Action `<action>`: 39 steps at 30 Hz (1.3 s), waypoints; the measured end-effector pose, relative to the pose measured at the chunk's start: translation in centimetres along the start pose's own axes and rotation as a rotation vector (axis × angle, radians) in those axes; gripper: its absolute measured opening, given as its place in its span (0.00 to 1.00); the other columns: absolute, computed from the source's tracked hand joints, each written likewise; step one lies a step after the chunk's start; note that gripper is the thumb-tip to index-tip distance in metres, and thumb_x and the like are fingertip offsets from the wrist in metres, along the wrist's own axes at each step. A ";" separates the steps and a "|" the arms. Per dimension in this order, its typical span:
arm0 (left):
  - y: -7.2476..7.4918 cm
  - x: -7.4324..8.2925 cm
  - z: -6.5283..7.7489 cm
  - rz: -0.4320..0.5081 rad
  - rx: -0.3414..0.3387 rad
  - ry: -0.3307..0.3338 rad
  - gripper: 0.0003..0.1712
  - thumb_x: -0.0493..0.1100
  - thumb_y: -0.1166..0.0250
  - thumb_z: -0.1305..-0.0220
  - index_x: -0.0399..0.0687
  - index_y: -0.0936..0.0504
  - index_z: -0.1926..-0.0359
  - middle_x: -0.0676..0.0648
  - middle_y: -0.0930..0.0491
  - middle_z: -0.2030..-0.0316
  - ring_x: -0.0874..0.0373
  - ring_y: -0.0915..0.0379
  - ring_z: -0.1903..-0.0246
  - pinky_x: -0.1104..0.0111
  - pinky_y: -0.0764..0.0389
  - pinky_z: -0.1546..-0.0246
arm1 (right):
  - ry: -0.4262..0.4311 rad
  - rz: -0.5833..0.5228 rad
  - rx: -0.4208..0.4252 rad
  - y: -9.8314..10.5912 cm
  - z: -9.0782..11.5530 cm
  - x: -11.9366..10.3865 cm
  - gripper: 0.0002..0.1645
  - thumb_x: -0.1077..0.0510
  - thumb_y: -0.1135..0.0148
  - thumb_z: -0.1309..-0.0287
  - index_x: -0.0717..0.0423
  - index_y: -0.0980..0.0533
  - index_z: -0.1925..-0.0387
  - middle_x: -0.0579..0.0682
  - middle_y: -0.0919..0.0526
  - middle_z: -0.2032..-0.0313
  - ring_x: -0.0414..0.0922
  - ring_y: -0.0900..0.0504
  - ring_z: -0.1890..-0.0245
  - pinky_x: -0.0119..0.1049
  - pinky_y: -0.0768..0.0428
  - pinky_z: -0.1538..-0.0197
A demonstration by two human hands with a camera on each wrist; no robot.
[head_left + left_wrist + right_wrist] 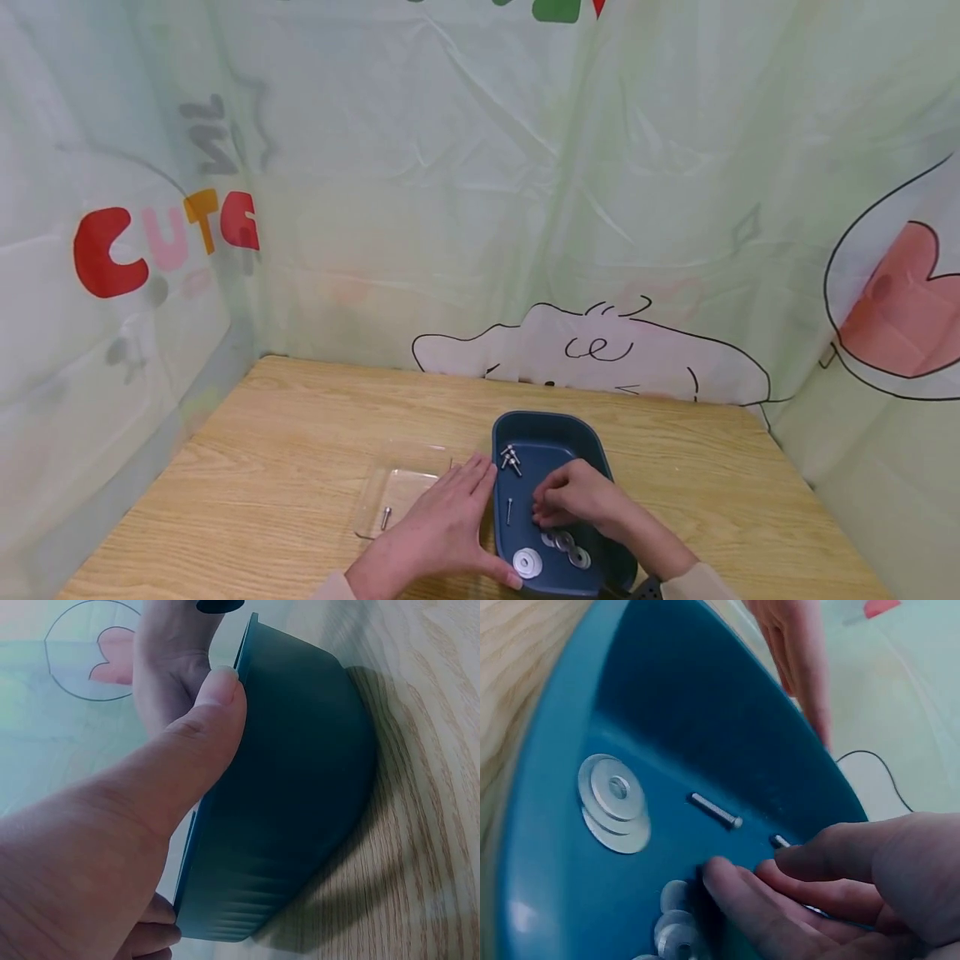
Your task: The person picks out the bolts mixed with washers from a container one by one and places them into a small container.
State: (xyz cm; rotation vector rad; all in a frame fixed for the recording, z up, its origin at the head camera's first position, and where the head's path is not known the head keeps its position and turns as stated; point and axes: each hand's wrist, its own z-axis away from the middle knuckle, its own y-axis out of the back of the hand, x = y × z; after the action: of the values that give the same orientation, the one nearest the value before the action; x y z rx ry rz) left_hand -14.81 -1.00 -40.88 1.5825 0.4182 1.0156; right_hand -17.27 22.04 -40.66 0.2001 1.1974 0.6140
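- Loose washers [564, 542] are lying in the blue tray [542, 457], just beside the right hand [581, 493]; its fingers are bending low over the floor, and whether they are pinching anything I cannot tell.
- A washer stack [527, 563] is occupying the near left corner, a lone screw [509, 511] and a screw cluster [512, 460] lying farther back, perhaps being kept apart by kind.
- The left hand [450, 527] is spreading unclenched along the tray's left side, thumb touching the rim, probably steadying it.
- Beyond, a clear tray [408, 486] is sitting on the wooden table [300, 433], seemingly within easy reach.
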 end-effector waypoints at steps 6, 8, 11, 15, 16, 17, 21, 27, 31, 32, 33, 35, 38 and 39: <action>0.1 -0.2 0.0 -0.008 -0.006 -0.004 0.72 0.83 0.36 0.58 0.45 0.47 0.22 0.46 0.50 0.22 0.52 0.56 0.22 0.53 0.45 0.24 | 0.042 -0.083 -0.113 -0.3 -0.2 -0.4 0.16 0.66 0.43 0.34 0.74 0.21 0.50 0.61 0.12 0.60 0.49 0.11 0.61 0.41 0.12 0.55; 0.1 -0.2 0.0 -0.010 -0.005 -0.010 0.72 0.83 0.36 0.58 0.45 0.47 0.22 0.46 0.50 0.22 0.52 0.56 0.22 0.52 0.44 0.24 | 0.048 -0.106 -0.135 -0.4 -0.4 -0.6 0.17 0.65 0.43 0.34 0.75 0.21 0.49 0.62 0.13 0.58 0.49 0.11 0.59 0.42 0.13 0.54; 0.1 -0.2 0.0 -0.019 -0.002 -0.018 0.72 0.84 0.37 0.58 0.45 0.47 0.23 0.45 0.49 0.22 0.52 0.55 0.22 0.53 0.43 0.24 | 0.039 -0.133 -0.161 -0.7 -0.5 -0.8 0.17 0.66 0.43 0.34 0.75 0.22 0.49 0.62 0.13 0.58 0.50 0.12 0.58 0.44 0.13 0.53; 0.0 -0.1 -0.1 -0.025 0.000 -0.018 0.72 0.84 0.37 0.58 0.45 0.47 0.23 0.46 0.49 0.22 0.52 0.55 0.22 0.53 0.44 0.24 | 0.027 -0.169 -0.172 -1.1 -0.8 -0.9 0.17 0.66 0.43 0.34 0.75 0.22 0.48 0.64 0.13 0.57 0.51 0.11 0.57 0.45 0.13 0.52; 0.0 -0.1 -0.1 -0.024 -0.001 -0.018 0.72 0.84 0.37 0.58 0.46 0.47 0.22 0.46 0.49 0.22 0.52 0.55 0.22 0.53 0.44 0.24 | 0.025 -0.178 -0.174 -1.2 -0.9 -0.9 0.17 0.66 0.43 0.34 0.75 0.22 0.48 0.64 0.13 0.57 0.52 0.11 0.57 0.45 0.13 0.52; 0.0 -0.1 -0.1 -0.023 -0.002 -0.018 0.72 0.84 0.37 0.58 0.46 0.47 0.22 0.46 0.49 0.22 0.52 0.56 0.22 0.53 0.44 0.24 | 0.020 -0.188 -0.173 -1.3 -0.9 -0.9 0.17 0.66 0.43 0.34 0.74 0.22 0.48 0.63 0.13 0.57 0.52 0.11 0.57 0.45 0.13 0.52; 0.0 -0.1 -0.1 -0.031 -0.004 -0.022 0.72 0.85 0.39 0.58 0.46 0.47 0.22 0.47 0.50 0.22 0.52 0.56 0.22 0.53 0.44 0.24 | 0.002 -0.229 -0.180 -1.6 -1.1 -0.9 0.17 0.67 0.44 0.35 0.74 0.22 0.48 0.63 0.13 0.58 0.53 0.11 0.57 0.46 0.14 0.52; 0.2 -0.1 -0.1 -0.029 -0.003 -0.023 0.72 0.84 0.37 0.58 0.45 0.47 0.23 0.46 0.50 0.22 0.52 0.57 0.22 0.52 0.45 0.24 | -0.036 -0.286 -0.192 -1.9 -1.5 -0.7 0.17 0.68 0.46 0.35 0.74 0.22 0.48 0.63 0.13 0.58 0.52 0.11 0.58 0.47 0.14 0.51; 0.2 -0.2 0.0 -0.032 -0.003 -0.032 0.72 0.84 0.37 0.58 0.44 0.47 0.23 0.45 0.50 0.22 0.51 0.56 0.22 0.52 0.44 0.24 | -0.054 -0.302 -0.190 -2.0 -1.8 -0.6 0.17 0.68 0.46 0.34 0.73 0.22 0.48 0.61 0.13 0.60 0.51 0.11 0.59 0.46 0.14 0.51; 0.2 -0.2 0.0 -0.029 -0.004 -0.034 0.71 0.83 0.37 0.57 0.44 0.47 0.23 0.45 0.50 0.22 0.52 0.56 0.22 0.52 0.44 0.24 | -0.056 -0.303 -0.188 -2.0 -1.9 -0.5 0.17 0.68 0.46 0.34 0.73 0.22 0.48 0.61 0.13 0.60 0.51 0.11 0.59 0.45 0.14 0.51; 0.2 -0.2 0.0 -0.025 -0.005 -0.034 0.72 0.83 0.37 0.58 0.44 0.47 0.23 0.45 0.50 0.22 0.52 0.56 0.22 0.52 0.44 0.24 | -0.058 -0.305 -0.185 -2.1 -2.0 -0.5 0.17 0.68 0.46 0.34 0.73 0.22 0.48 0.60 0.13 0.61 0.51 0.11 0.60 0.45 0.14 0.51; 0.2 -0.2 0.0 -0.029 -0.007 -0.037 0.71 0.83 0.37 0.57 0.44 0.47 0.23 0.45 0.50 0.22 0.51 0.56 0.22 0.52 0.44 0.24 | -0.056 -0.310 -0.178 -2.2 -2.1 -0.5 0.16 0.68 0.46 0.34 0.73 0.21 0.49 0.59 0.13 0.61 0.51 0.11 0.60 0.45 0.14 0.51; 0.3 -0.1 0.0 -0.019 -0.010 -0.035 0.71 0.83 0.36 0.57 0.45 0.47 0.23 0.45 0.50 0.22 0.52 0.57 0.22 0.52 0.45 0.24 | -0.047 -0.314 -0.161 -2.4 -2.2 -0.5 0.15 0.68 0.45 0.35 0.74 0.21 0.50 0.60 0.14 0.61 0.50 0.11 0.62 0.45 0.14 0.52; 0.3 -0.1 0.0 -0.019 -0.010 -0.035 0.71 0.82 0.36 0.57 0.45 0.47 0.23 0.45 0.50 0.22 0.52 0.57 0.22 0.52 0.45 0.24 | -0.042 -0.310 -0.153 -2.5 -2.2 -0.5 0.15 0.68 0.44 0.35 0.74 0.21 0.51 0.59 0.14 0.62 0.50 0.11 0.63 0.45 0.14 0.52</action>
State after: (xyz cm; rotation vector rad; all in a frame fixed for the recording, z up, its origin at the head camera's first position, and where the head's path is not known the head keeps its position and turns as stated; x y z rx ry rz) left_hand -14.90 -1.15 -40.62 1.5820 0.4027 0.9731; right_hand -18.57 19.38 -42.24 -0.1011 1.1071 0.4241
